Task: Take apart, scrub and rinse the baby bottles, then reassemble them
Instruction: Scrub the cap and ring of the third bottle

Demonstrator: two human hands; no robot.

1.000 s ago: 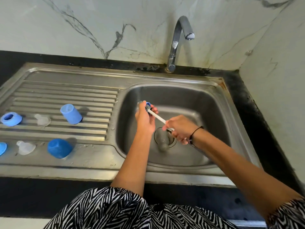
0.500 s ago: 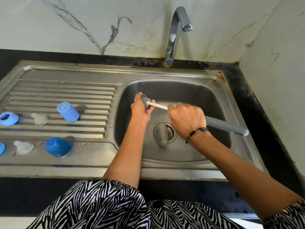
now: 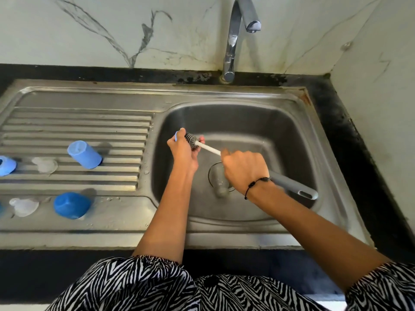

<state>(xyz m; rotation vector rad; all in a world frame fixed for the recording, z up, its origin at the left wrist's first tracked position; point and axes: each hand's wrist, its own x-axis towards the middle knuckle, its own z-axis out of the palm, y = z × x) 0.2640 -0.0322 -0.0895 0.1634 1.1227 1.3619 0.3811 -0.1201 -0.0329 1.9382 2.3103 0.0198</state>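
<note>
Gripping a small light-blue plastic bottle part [image 3: 176,136] over the stainless-steel sink basin [image 3: 292,140], the left hand [image 3: 184,151] curls round it at about ten o'clock of the drain, while the right hand [image 3: 243,168] clasps the white-stemmed, grey-handled bottle brush [image 3: 207,148], whose dark bristle head touches that part. On the ribbed steel drainboard [image 3: 78,122], at nine o'clock of the basin, lie a pale-blue cylindrical cap [image 3: 84,154], a darker blue cap [image 3: 71,205], two clear silicone teats [image 3: 45,165] [image 3: 24,206] and a blue ring [image 3: 6,165] at the left edge.
</note>
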